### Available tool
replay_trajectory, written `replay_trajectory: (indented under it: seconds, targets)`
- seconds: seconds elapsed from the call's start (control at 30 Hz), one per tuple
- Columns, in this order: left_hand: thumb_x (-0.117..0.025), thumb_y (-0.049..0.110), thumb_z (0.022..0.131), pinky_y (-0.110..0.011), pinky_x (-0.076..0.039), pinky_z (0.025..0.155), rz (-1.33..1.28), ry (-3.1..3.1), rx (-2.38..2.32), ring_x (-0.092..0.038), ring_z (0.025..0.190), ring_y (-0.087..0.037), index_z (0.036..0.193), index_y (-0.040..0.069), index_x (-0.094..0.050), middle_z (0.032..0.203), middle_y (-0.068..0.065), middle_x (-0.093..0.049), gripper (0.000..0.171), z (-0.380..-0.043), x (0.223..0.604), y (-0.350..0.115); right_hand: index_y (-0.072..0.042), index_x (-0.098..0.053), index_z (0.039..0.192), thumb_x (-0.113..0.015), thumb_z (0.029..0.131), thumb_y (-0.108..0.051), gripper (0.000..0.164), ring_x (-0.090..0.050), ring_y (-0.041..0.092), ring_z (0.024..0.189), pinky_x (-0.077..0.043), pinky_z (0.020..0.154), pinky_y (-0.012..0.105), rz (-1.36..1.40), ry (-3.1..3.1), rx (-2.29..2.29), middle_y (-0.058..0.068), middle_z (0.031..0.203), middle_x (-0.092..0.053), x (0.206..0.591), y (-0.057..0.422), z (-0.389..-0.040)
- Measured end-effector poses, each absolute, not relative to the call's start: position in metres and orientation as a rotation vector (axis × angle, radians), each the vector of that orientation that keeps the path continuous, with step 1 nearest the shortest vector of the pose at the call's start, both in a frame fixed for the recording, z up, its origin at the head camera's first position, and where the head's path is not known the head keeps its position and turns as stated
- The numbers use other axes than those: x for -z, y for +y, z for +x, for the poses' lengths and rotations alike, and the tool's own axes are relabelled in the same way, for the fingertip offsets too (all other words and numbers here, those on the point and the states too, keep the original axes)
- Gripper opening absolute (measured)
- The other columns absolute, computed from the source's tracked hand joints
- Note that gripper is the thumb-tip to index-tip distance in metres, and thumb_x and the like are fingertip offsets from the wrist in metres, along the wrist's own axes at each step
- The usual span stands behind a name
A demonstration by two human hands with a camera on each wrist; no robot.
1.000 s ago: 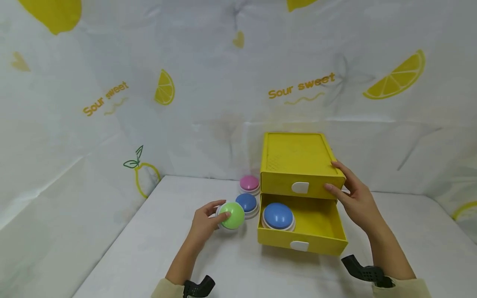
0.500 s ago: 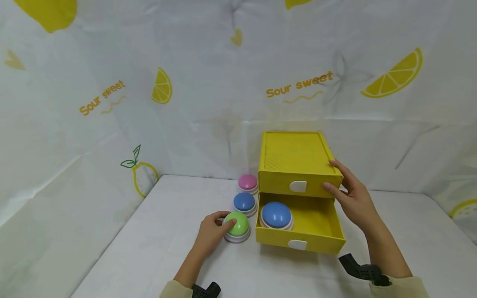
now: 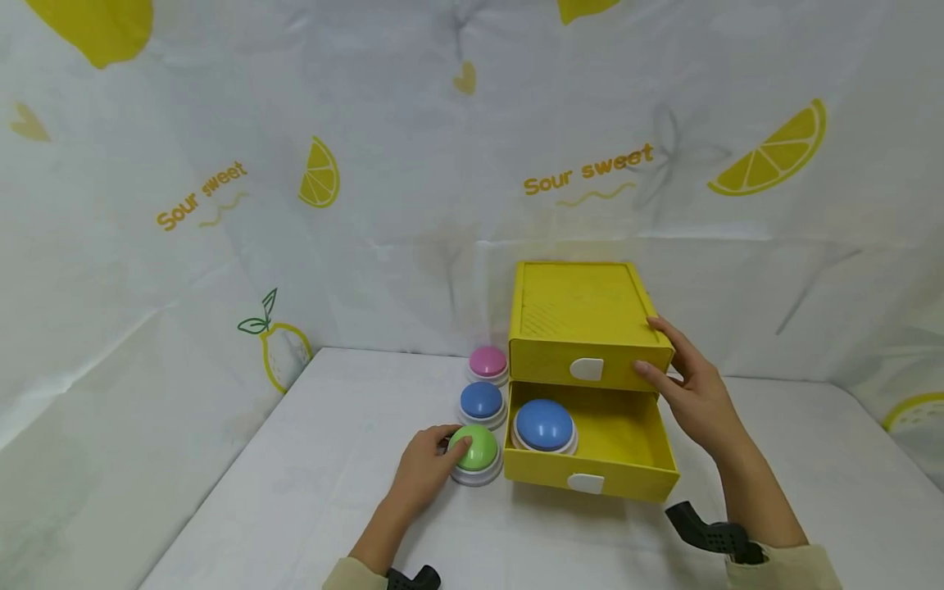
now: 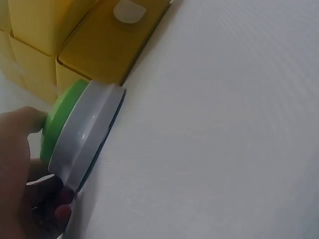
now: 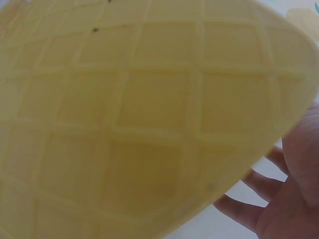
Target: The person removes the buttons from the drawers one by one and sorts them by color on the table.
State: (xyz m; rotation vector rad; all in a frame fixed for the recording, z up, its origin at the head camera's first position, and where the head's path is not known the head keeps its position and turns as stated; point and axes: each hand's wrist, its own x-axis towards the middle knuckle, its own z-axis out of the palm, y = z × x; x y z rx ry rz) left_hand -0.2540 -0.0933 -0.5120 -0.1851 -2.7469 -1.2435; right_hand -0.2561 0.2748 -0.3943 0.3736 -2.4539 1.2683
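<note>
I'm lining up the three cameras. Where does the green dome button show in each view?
Head: green dome button at lower centre, under the left hand, just left of the open bottom drawer.
Left wrist: at left, tilted on edge, thumb on the dome.
Right wrist: not in it; only the cabinet's yellow ribbed wall fills the picture.
Shared landmark: the yellow drawer cabinet.

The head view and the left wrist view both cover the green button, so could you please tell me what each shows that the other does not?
Only the head view shows the right hand gripping the drawer unit, the big blue button inside the open bottom drawer, and the small blue button and pink button behind.

Only the left wrist view shows the green button's grey base from the side, its near edge apparently lifted.

Both show the left hand holding the green button beside the drawer.
</note>
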Motion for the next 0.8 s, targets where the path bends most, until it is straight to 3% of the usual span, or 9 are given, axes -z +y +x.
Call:
replay_trajectory:
  seconds: [0.13, 0.33, 0.43, 0.57, 0.63, 0.73, 0.8]
  targets:
    - [-0.06, 0.047, 0.097, -0.045, -0.052, 0.094, -0.185, -2.747, 1.201, -0.061, 0.107, -0.02, 0.126, 0.009, -0.069, 0.117, -0.008, -0.069, 0.049, -0.255, 0.514, -0.093, -0.037, -0.026, 0.16, -0.06, 0.103, -0.03, 0.067, -0.052, 0.017, 0.131, -0.041, 0.085, 0.001, 0.371, -2.452, -1.269, 0.019, 0.161, -0.039, 0.395, 0.275, -0.256]
    - [-0.063, 0.041, 0.097, -0.04, -0.054, 0.089, -0.173, -2.717, 1.34, -0.062, 0.109, -0.021, 0.131, 0.009, -0.065, 0.124, -0.008, -0.068, 0.046, -0.254, 0.499, -0.091, -0.037, -0.024, 0.16, -0.059, 0.103, -0.031, 0.068, -0.047, 0.047, 0.135, -0.041, 0.082, 0.001, 0.36, -2.466, -1.3, 0.022, 0.16, -0.038, 0.394, 0.279, -0.255]
    - [-0.064, 0.033, 0.098, -0.036, -0.055, 0.089, -0.227, -2.617, 1.408, -0.064, 0.111, -0.022, 0.131, 0.009, -0.065, 0.128, -0.009, -0.068, 0.04, -0.251, 0.478, -0.085, -0.038, -0.023, 0.161, -0.059, 0.103, -0.03, 0.068, -0.051, 0.036, 0.133, -0.042, 0.081, 0.001, 0.348, -2.471, -1.306, 0.023, 0.159, -0.039, 0.394, 0.282, -0.252]
    - [-0.066, 0.024, 0.098, -0.029, -0.055, 0.089, -0.378, -2.505, 1.439, -0.067, 0.106, -0.019, 0.126, 0.012, -0.068, 0.125, -0.005, -0.071, 0.031, -0.242, 0.442, -0.072, -0.037, -0.025, 0.16, -0.06, 0.103, -0.029, 0.067, -0.049, -0.002, 0.123, -0.043, 0.082, 0.001, 0.364, -2.453, -1.299, 0.023, 0.159, -0.039, 0.394, 0.283, -0.253]
    - [-0.067, 0.023, 0.097, -0.029, -0.056, 0.089, -0.479, -2.495, 1.425, -0.067, 0.104, -0.017, 0.125, 0.013, -0.069, 0.123, -0.003, -0.072, 0.029, -0.237, 0.427, -0.065, -0.036, -0.027, 0.16, -0.06, 0.103, -0.028, 0.067, -0.044, -0.013, 0.119, -0.042, 0.083, 0.001, 0.376, -2.441, -1.297, 0.023, 0.16, -0.038, 0.394, 0.282, -0.254]
    - [-0.069, 0.021, 0.096, -0.036, -0.058, 0.093, -0.62, -2.511, 1.392, -0.068, 0.104, -0.018, 0.125, 0.012, -0.069, 0.121, -0.003, -0.072, 0.03, -0.232, 0.408, -0.055, -0.035, -0.028, 0.16, -0.06, 0.102, -0.028, 0.066, -0.045, -0.011, 0.122, -0.042, 0.083, 0.001, 0.386, -2.435, -1.293, 0.022, 0.161, -0.037, 0.394, 0.279, -0.255]
    - [-0.07, 0.019, 0.095, -0.041, -0.058, 0.096, -0.695, -2.539, 1.368, -0.068, 0.106, -0.02, 0.125, 0.009, -0.069, 0.121, -0.005, -0.072, 0.031, -0.232, 0.398, -0.047, -0.035, -0.029, 0.159, -0.06, 0.102, -0.028, 0.066, -0.05, 0.002, 0.129, -0.043, 0.083, 0.001, 0.391, -2.438, -1.288, 0.021, 0.161, -0.037, 0.394, 0.276, -0.256]
